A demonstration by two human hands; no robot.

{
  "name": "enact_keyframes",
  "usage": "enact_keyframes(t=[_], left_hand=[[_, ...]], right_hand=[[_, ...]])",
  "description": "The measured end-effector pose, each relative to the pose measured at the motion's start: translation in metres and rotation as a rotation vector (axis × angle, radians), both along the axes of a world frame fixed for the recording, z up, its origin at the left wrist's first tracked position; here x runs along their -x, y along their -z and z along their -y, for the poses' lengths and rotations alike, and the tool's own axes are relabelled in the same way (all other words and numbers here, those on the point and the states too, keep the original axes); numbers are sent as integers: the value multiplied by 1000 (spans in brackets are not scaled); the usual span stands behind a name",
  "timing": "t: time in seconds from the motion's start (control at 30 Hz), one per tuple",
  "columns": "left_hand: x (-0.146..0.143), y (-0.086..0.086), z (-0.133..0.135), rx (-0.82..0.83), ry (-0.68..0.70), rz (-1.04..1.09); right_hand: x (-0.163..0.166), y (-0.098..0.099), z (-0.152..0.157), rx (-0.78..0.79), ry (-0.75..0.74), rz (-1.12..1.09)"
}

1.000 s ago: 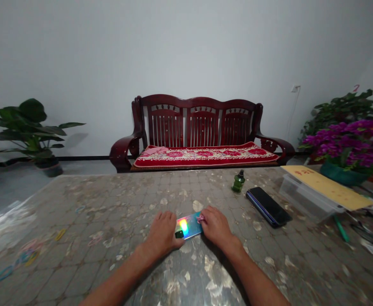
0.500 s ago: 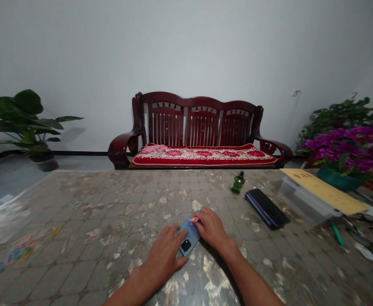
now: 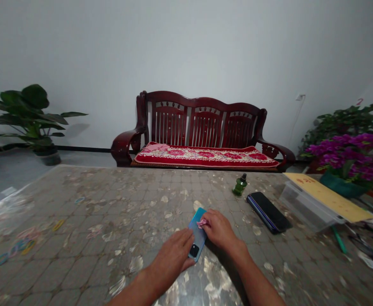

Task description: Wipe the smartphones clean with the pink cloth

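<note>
Your left hand [image 3: 175, 250] is gripping the phone [image 3: 199, 239] by its left edge, probably so it's not sliding around mid-bench [image 3: 142, 225], while your right hand [image 3: 220, 229]'s pinching a pink cloth [image 3: 202, 223] on its back.

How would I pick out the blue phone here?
Find the wooden bench, then the patterned table before it. Between the left hand and right hand lies the blue phone. Unlike the black slab farther right, it is light blue with a dark camera block.
</note>
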State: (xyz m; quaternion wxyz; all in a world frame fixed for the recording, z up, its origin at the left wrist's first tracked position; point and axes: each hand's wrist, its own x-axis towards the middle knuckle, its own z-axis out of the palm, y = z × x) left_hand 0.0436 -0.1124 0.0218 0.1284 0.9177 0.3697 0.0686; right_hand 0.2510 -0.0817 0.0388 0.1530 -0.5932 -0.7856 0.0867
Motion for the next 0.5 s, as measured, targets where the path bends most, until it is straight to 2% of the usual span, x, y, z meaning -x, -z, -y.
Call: enact_keyframes(t=[0.13, 0.2, 0.4, 0.5], left_hand=[[-2, 1, 2, -15, -3, -32], [-3, 2, 3, -28, -7, -45], [-7, 5, 3, -29, -24, -68], [-12, 7, 4, -25, -38, -82]], right_hand=[[-5, 2, -8, -61, 170, 21], [-7, 4, -7, -57, 192, 21], [-1, 6, 11, 58, -28, -45], [-2, 5, 6, 12, 22, -22]])
